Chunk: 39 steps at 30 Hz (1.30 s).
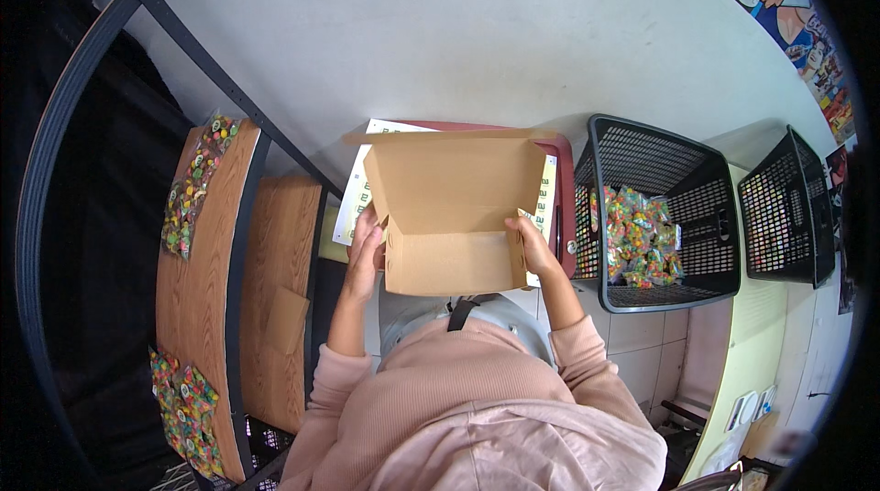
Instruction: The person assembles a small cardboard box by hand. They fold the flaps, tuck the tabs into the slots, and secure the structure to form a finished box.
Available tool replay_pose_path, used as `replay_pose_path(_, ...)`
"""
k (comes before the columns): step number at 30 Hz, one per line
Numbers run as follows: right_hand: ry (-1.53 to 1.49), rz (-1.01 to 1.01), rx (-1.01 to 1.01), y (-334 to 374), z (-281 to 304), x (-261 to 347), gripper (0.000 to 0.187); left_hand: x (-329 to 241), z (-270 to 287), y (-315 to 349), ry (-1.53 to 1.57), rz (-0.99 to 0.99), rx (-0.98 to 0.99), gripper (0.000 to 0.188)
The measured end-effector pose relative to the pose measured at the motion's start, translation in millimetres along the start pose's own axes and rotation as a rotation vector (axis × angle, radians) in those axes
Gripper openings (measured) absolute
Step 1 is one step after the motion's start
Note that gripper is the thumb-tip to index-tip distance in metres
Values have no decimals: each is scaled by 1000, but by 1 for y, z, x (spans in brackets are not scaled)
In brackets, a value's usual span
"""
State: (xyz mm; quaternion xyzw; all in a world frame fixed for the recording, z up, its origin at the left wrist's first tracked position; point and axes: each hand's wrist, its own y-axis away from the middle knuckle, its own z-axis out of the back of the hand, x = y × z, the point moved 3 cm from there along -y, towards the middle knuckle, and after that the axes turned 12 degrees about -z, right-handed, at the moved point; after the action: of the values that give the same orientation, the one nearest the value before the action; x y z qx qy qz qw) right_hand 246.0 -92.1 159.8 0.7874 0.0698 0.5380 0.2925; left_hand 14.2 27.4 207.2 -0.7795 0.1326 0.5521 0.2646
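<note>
Between my two hands is a brown cardboard box point(456, 262), its lid raised at the far side and its inside bare. My left hand point(365, 248) grips the box's left side wall, fingers on the outside. On the opposite wall, my right hand point(532, 245) holds the right side, thumb near the upper corner. Behind and under the box lie printed white sheets point(353, 202) on a dark red surface point(566, 181).
At right, a black plastic basket point(669, 294) holds several bags of colourful candy point(637, 234); another black basket point(788, 216) stands beyond it. Wooden shelves point(206, 308) at left carry more candy bags point(188, 413) and a flat cardboard piece point(287, 319). A white wall point(440, 33) rises behind.
</note>
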Motion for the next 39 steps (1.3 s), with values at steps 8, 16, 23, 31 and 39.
replay_pose_path(8,30,29,-111,-8,0,-6,49,50,15,18,43,117,-200,40)
replay_pose_path(16,-325,172,-135,-5,7,-6,56,63,18,35,20,357,-100,44)
replay_pose_path(23,-445,93,-106,-19,8,-14,58,43,-3,18,-304,-28,176,58)
replay_pose_path(31,-174,114,-91,-16,-3,-1,45,49,1,-9,65,146,29,54)
replay_pose_path(39,-92,185,-264,-18,-16,30,46,53,-8,-39,138,200,-200,43)
